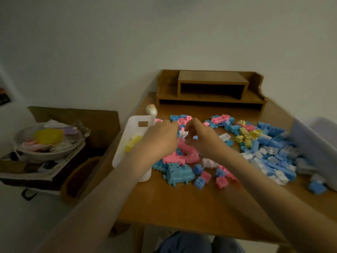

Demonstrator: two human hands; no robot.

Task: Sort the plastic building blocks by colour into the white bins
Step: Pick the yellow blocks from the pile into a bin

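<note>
Forearms (116,181) stretch across the counter (182,207), and just left of the fingers of the left hand (160,138) a white bin (131,123) holds yellow blocks (134,142). That hand and the right hand (202,140) curl their fingers down into pink and blue blocks (184,155); whether either pinches a piece I cannot tell. Right of the fingers mixed blocks (269,143) run to a 2nd white bin (318,143).
</note>
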